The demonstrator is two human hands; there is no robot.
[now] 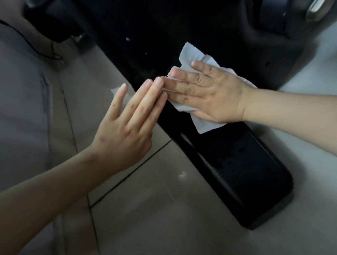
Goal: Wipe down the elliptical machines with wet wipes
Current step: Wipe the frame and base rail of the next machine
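Flat-fingered right hand over wet wipe on black elliptical machine.

Thin white wipe on smooth black plastic, above glossy tile.

Under the flat right hand the wipe looks thin, matt and creased; cloth or paper, I cannot tell. The elliptical casing around that hand is black plastic, smooth with a dull sheen. Below the left hand the floor tiles are pale, polished and reflective. Well above the right hand a curved part gleams like metal.
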